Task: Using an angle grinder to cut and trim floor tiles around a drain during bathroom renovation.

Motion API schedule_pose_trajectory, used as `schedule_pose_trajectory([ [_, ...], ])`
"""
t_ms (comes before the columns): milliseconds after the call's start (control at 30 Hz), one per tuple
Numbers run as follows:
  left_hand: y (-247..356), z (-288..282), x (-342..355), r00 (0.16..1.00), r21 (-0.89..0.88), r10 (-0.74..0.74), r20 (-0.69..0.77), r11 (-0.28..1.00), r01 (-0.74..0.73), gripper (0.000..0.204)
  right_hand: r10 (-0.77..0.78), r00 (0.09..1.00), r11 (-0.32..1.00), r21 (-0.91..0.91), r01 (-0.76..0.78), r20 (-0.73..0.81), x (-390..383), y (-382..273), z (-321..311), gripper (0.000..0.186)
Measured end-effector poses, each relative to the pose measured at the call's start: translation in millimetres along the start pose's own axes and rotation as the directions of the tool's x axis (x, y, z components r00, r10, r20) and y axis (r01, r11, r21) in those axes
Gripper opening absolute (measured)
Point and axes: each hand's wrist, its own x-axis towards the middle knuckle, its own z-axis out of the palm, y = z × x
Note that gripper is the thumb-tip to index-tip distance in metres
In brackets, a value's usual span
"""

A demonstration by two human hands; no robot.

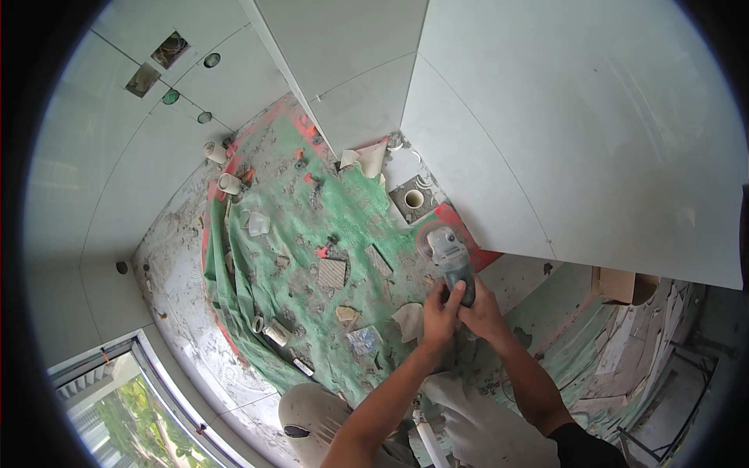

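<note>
Both bare hands were on a compact angle grinder with a silver-grey metal head and a dark handle (452, 261). The left hand (441, 316) had its fingers wrapped around the handle from the left, its thumb along the top; the right hand (485, 316) gripped the same handle from the right, so both sets of fingers were closed on it.

The grinder was in front of the person, right of centre, its blurred round disc (427, 240) at the upper left of the head, over the red border (466, 234) of a crumpled green woven sheet (355, 222). Whether the disc touched anything could not be told.

Just beyond it, a round cream pipe opening (414, 200) was set in a square grey recess near the foot of the large pale wall panels (593, 125). On the dusty sheet, nearer the left hand, lay a ridged, squarish beige tile piece (331, 273), a clear crumpled plastic wrapper (364, 339) and an irregular beige fragment (409, 321).
</note>
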Motion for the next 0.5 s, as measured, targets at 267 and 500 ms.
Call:
schedule_pose_trajectory([
  [267, 46, -60, 27, 1.000, 0.064, 0.030, 0.005, 0.998, -0.030, 0.047, -0.041, 0.995, 0.981, 0.184, 0.058, -0.096, 21, -39, 64, 0.051],
  [500, 110, -115, 75, 0.986, 0.524, -0.047, 0.161, 0.850, -0.045, 0.054, 0.019, 0.962, 0.905, 0.415, 0.100, -0.272, 52, -51, 156, 0.051],
])
